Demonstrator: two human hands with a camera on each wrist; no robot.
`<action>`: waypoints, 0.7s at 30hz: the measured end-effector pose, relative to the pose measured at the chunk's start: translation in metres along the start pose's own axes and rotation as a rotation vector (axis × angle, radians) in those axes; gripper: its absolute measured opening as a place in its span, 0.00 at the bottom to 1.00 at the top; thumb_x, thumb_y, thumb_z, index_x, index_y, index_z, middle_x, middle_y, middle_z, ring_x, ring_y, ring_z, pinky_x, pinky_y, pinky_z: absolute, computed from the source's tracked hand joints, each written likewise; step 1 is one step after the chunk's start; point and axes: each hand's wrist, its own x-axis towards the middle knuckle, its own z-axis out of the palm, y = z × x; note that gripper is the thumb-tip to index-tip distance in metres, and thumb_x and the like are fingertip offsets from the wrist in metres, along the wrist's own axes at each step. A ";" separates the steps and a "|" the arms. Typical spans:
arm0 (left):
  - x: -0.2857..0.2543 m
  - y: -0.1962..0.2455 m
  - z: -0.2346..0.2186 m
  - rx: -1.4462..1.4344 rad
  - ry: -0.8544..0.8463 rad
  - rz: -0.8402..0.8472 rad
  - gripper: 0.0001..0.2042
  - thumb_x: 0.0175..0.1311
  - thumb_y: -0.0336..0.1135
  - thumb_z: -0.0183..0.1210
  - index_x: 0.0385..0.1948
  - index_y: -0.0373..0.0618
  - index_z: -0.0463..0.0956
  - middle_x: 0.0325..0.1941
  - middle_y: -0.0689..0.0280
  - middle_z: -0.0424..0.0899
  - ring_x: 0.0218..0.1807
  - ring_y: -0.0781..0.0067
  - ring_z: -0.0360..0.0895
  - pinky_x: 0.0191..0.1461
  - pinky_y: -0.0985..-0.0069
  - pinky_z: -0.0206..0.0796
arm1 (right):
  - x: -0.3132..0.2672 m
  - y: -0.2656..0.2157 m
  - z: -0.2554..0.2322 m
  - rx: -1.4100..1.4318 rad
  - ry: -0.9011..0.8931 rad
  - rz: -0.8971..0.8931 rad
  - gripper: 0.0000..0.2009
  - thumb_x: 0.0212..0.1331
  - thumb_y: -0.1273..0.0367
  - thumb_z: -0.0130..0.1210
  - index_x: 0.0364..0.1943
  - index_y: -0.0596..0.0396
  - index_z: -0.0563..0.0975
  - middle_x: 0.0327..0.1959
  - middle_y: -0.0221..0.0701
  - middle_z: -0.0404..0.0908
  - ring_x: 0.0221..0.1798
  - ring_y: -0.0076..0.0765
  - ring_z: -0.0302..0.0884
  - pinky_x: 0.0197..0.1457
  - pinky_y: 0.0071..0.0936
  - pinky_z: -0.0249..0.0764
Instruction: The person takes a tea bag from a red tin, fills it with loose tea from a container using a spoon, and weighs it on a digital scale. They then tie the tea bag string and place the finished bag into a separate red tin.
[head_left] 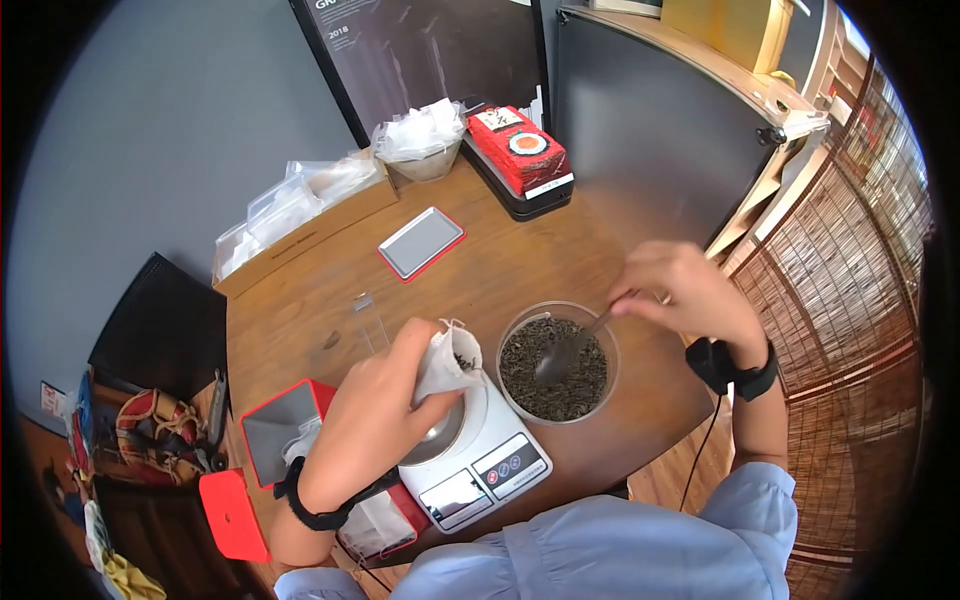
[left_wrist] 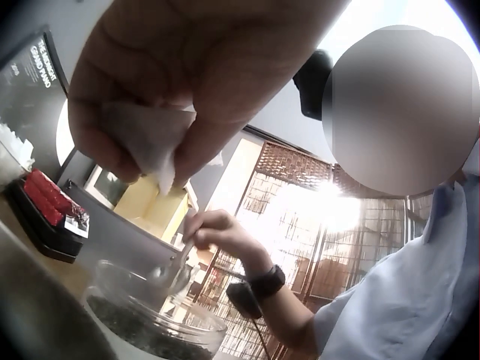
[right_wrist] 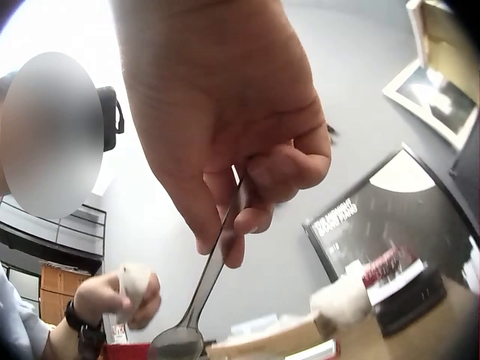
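Two hands share the work: your left hand (head_left: 375,420) pinches the small white filter bag (head_left: 447,362) open-mouthed above the scale (head_left: 475,455), while at its three o'clock your right hand (head_left: 685,295) grips the spoon (head_left: 565,352) (bowl down) in the bowl of tea leaves (head_left: 556,365), near enough for a short carry.

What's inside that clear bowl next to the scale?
The clear bowl holds dark loose tea leaves, with the spoon held by the right hand dipped in. The bowl's bottom is covered.
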 end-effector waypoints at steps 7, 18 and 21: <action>-0.015 -0.014 -0.008 -0.050 0.074 -0.023 0.21 0.51 0.27 0.64 0.47 0.41 0.67 0.33 0.55 0.77 0.36 0.55 0.76 0.40 0.69 0.67 | 0.026 -0.010 0.025 -0.272 0.180 -0.180 0.15 0.50 0.58 0.63 0.38 0.51 0.81 0.37 0.29 0.80 0.50 0.40 0.72 0.54 0.39 0.66; -0.029 -0.010 -0.001 0.112 0.057 0.079 0.27 0.51 0.31 0.67 0.50 0.42 0.61 0.33 0.51 0.77 0.37 0.46 0.77 0.37 0.60 0.69 | 0.070 -0.099 0.060 0.279 0.047 -0.250 0.08 0.52 0.66 0.62 0.31 0.54 0.77 0.23 0.34 0.78 0.26 0.44 0.77 0.29 0.37 0.69; -0.030 -0.017 -0.004 -0.062 0.123 0.185 0.32 0.49 0.34 0.69 0.56 0.42 0.62 0.34 0.57 0.79 0.36 0.51 0.78 0.38 0.64 0.71 | 0.070 -0.100 0.057 0.280 0.024 -0.258 0.05 0.51 0.70 0.60 0.31 0.53 0.77 0.21 0.34 0.77 0.24 0.43 0.76 0.27 0.37 0.68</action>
